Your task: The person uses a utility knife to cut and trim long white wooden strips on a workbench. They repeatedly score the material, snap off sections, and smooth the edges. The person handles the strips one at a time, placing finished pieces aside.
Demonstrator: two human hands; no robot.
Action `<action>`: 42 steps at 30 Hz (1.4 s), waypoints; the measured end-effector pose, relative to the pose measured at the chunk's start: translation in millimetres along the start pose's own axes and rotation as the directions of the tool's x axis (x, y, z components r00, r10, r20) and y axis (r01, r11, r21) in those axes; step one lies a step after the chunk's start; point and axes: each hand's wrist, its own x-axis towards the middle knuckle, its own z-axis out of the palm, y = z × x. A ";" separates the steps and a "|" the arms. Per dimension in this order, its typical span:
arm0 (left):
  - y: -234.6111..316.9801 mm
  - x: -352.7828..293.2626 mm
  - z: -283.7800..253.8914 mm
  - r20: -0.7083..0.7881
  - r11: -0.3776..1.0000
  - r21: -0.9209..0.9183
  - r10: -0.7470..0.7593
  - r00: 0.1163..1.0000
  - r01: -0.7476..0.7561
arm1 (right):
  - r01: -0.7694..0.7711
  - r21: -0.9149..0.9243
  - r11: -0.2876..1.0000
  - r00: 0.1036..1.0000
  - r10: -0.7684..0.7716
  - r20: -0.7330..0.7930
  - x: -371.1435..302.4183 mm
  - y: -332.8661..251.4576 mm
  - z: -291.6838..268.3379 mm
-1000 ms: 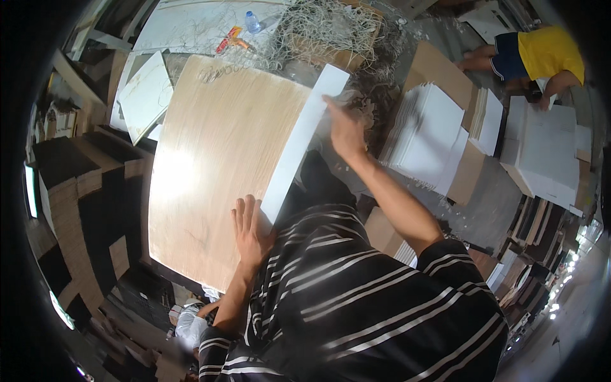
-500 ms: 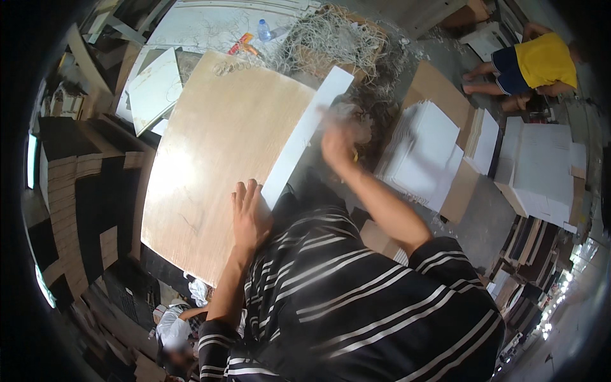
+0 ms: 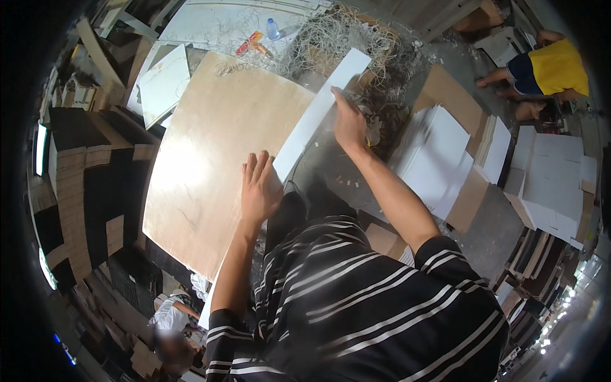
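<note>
A long white strip of board (image 3: pixel 313 124) lies along the right edge of a wood-coloured panel (image 3: pixel 223 121), its far end jutting past the panel. My left hand (image 3: pixel 259 191) rests by the strip's near end, fingers stretched out over the panel's surface and the strip's edge. Alongside the strip's right edge, farther up, is my right hand (image 3: pixel 350 126); its fingers are extended and the fingertips touch the strip. Its thumb is hidden.
Tangled pale strips (image 3: pixel 347 38) are heaped beyond the panel, near a blue-tinted bottle (image 3: pixel 273 29). White sheets (image 3: pixel 433 153) stand stacked at right, with cartons (image 3: pixel 547 172) farther over. Dark-sided board stacks (image 3: pixel 105 191) rise at left. Someone in yellow (image 3: pixel 560 67) crouches far right; another person (image 3: pixel 172 318) is lower left.
The white strip has slid a little forward along the panel's edge. My left hand has moved forward too, and my right hand, blurred before, has come against the strip's right edge.
</note>
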 end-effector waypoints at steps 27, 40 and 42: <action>9.3 7.3 -6.3 0.006 0.998 -0.063 -0.021 1.000 0.022 | 0.141 0.108 0.984 0.979 -0.123 -0.165 -11.3 27.7 26.8; 9.3 9.1 0.0 -0.029 0.998 -0.060 -0.031 0.999 0.029 | 0.161 0.127 0.979 0.983 -0.148 -0.110 -45.8 -0.8 28.6; 11.1 14.7 3.2 -0.049 0.998 -0.050 -0.032 0.998 0.029 | 0.038 0.097 0.995 0.999 -0.040 0.014 -54.1 -4.7 30.0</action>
